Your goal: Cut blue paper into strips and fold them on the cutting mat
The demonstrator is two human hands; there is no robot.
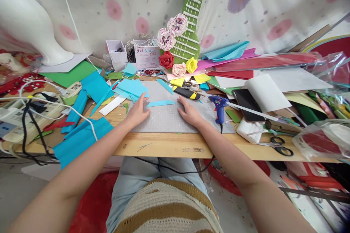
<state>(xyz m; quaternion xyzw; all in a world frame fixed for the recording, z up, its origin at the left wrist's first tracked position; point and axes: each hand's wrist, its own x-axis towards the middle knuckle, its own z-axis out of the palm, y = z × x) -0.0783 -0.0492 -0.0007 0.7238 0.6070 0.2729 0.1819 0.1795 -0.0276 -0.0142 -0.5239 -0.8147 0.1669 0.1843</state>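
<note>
My left hand [138,111] rests on the left part of a grey cutting mat [169,122], fingers apart and nothing held. On the right, my right hand [189,111] lies on the same mat, also spread and without anything in it. Between the two hands is a narrow blue paper strip [161,103]. A second blue strip [164,86] lies slantwise farther back. Light blue paper pieces [131,89] are stacked just beyond my left hand. Behind my right hand sits a yellow and black cutter [186,93].
A blue glue gun [219,109] stands on the mat's right side, its cord hanging over the table edge. Scissors [281,146], a phone [247,105] and a paper roll [268,93] are at the right. Blue crepe paper [82,140] and cables occupy the left; a flowered green guitar shape [191,18] stands behind.
</note>
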